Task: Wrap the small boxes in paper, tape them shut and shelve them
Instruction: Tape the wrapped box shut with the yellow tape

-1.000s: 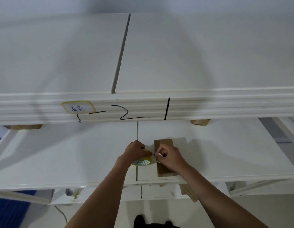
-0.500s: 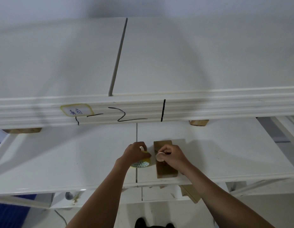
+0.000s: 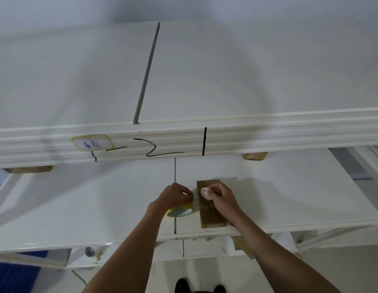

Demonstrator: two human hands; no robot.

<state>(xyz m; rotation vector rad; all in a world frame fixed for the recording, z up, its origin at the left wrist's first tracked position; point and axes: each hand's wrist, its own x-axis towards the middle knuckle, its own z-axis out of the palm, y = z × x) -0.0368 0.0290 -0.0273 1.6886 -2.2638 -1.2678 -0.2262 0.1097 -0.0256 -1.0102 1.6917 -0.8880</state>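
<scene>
Brown-paper box [image 3: 211,210] lies near the desk [image 3: 78,208] front edge, wrapped, right hand [image 3: 221,198] on it pinching a pale tape end, left hand [image 3: 175,196] clutching the yellow tape roll [image 3: 179,212] beside it: taping underway, shelving left.

Both forearms bare, no sleeves, watch or rings visible on left hand [image 3: 175,195] or right hand [image 3: 222,198]; dark shoes [image 3: 185,286] at 6 o'clock, bottom edge.
</scene>
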